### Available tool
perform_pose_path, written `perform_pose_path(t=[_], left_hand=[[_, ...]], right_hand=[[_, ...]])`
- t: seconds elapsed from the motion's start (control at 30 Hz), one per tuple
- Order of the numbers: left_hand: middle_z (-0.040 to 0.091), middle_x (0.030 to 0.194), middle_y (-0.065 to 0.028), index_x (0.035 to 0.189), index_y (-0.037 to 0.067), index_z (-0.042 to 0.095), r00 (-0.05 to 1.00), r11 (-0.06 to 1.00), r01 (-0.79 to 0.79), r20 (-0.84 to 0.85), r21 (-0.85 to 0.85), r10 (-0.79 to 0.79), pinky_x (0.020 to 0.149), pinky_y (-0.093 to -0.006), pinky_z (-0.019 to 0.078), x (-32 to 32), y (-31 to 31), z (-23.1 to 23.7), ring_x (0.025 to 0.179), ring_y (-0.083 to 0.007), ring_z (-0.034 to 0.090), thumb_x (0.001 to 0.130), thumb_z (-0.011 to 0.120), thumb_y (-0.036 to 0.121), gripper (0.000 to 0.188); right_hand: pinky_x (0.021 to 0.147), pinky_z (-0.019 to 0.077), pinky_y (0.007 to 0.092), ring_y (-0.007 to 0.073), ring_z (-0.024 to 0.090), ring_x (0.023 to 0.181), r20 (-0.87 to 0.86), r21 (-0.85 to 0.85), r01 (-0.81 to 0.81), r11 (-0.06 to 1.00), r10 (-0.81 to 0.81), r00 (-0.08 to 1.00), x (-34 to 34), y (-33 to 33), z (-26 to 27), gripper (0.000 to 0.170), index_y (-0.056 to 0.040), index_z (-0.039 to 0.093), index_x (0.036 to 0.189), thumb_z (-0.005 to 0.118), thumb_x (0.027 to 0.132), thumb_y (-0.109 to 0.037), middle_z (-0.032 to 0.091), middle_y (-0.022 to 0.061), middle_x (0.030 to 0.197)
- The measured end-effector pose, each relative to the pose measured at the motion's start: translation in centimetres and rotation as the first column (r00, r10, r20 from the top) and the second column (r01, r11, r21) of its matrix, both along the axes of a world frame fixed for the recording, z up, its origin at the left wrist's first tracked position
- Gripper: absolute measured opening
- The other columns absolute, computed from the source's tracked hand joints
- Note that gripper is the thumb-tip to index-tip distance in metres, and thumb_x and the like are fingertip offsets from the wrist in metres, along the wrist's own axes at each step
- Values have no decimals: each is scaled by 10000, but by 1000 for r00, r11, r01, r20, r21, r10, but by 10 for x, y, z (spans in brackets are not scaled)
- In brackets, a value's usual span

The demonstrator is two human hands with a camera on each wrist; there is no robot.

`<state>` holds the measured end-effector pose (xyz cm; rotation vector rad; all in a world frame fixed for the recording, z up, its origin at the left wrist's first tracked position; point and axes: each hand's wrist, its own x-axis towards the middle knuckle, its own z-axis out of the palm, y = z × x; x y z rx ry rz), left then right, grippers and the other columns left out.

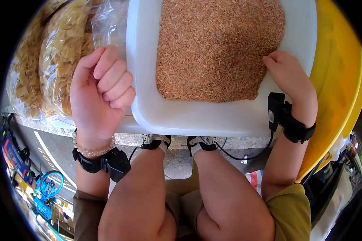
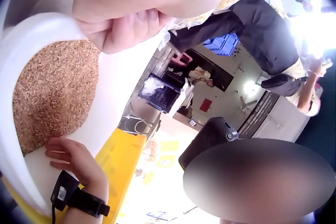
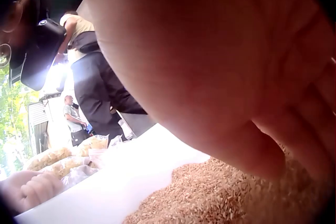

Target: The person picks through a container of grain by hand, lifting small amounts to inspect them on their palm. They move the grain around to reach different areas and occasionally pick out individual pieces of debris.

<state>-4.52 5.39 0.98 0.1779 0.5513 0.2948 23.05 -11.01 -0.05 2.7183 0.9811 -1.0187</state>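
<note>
Dry, matt, rough-textured brown rice [image 1: 213, 56] lies at the right hand [image 1: 290, 74], in a smooth white plastic tub [image 1: 189, 114] with a soft sheen. Outward of that hand is a smooth, glossy yellow plastic container [image 1: 340, 72]; beside the left hand [image 1: 102, 82], crinkled clear plastic bags [image 1: 62, 60] shine.

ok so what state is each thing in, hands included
Grain: loose, unevenly spread
White tub: uncovered, partly filled
Left hand: fingers curled inward, any contents hidden
Right hand: fingers relaxed, at the grain's edge
Clear bags: filled, bulging; whether sealed, unclear
Wrist cameras: strapped on
</note>
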Motion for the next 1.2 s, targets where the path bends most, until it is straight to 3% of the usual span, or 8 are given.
perform_pose_path(t=[0.17, 0.33, 0.43, 0.63, 0.87, 1.03, 1.17, 1.2], left_hand=[[214, 539, 50, 661, 130, 304, 1000, 1000, -4, -5, 5, 4, 415, -237, 184, 0, -1, 0, 457, -80, 187, 961, 331, 231, 318], [208, 537, 48, 662, 127, 305, 1000, 1000, 8, 5, 13, -8, 410, -237, 179, 0, 0, -1, 450, -79, 176, 962, 328, 224, 316], [208, 537, 48, 662, 127, 306, 1000, 1000, 12, 9, 20, -12, 408, -236, 176, 0, 0, -1, 449, -76, 175, 962, 328, 220, 315], [207, 540, 48, 661, 123, 302, 999, 999, 22, 35, 24, -23, 408, -234, 177, 0, 1, -2, 447, -73, 176, 963, 328, 210, 316], [204, 540, 46, 657, 122, 298, 997, 1000, 24, 73, 16, -26, 412, -232, 181, -1, 1, -3, 447, -75, 175, 964, 328, 206, 320], [202, 539, 46, 650, 123, 296, 997, 1000, 22, 80, 12, -23, 411, -234, 181, -2, 0, -5, 447, -74, 175, 959, 335, 206, 323], [200, 536, 48, 647, 125, 299, 995, 1000, 16, 94, -5, -15, 406, -232, 178, -1, 0, -6, 445, -73, 176, 956, 337, 204, 321], [199, 534, 49, 647, 126, 303, 995, 1000, 12, 94, -9, -11, 404, -232, 177, -1, 0, -6, 444, -72, 175, 955, 338, 204, 320]], right_hand=[[753, 447, 322, 261, 605, 814, -35, 25, -31, 999, 32, 999, 0, 0, -2, 332, 34, 608, 1002, 520, 858, -252, 636, 157, 856], [627, 469, 291, 158, 576, 713, -95, -56, 11, 998, -16, 995, 7, -2, -12, 320, 0, 633, 956, 528, 847, -282, 604, 67, 760], [589, 480, 287, 153, 574, 675, -205, -143, 139, 980, -166, 965, 10, 4, -24, 315, -12, 635, 902, 533, 836, -303, 602, 50, 740], [556, 506, 309, 185, 589, 666, -416, -258, 84, 962, -189, 889, 17, 12, -42, 342, 7, 607, 939, 539, 833, -311, 602, 85, 779], [597, 549, 311, 210, 604, 684, -449, -250, 77, 965, -186, 874, 3, 14, -38, 415, 27, 579, 989, 574, 827, -355, 586, 121, 842], [622, 555, 318, 224, 617, 756, -514, -210, 183, 960, -268, 815, -9, 16, -32, 486, 25, 532, 1068, 603, 815, -383, 567, 157, 930], [632, 555, 325, 197, 594, 728, -505, -221, 236, 946, -318, 802, -8, 12, -42, 419, 15, 542, 1010, 596, 829, -360, 553, 113, 853], [629, 550, 323, 179, 573, 700, -608, -228, 242, 943, -332, 721, -4, 11, -47, 372, 0, 545, 983, 589, 841, -341, 533, 79, 813]])
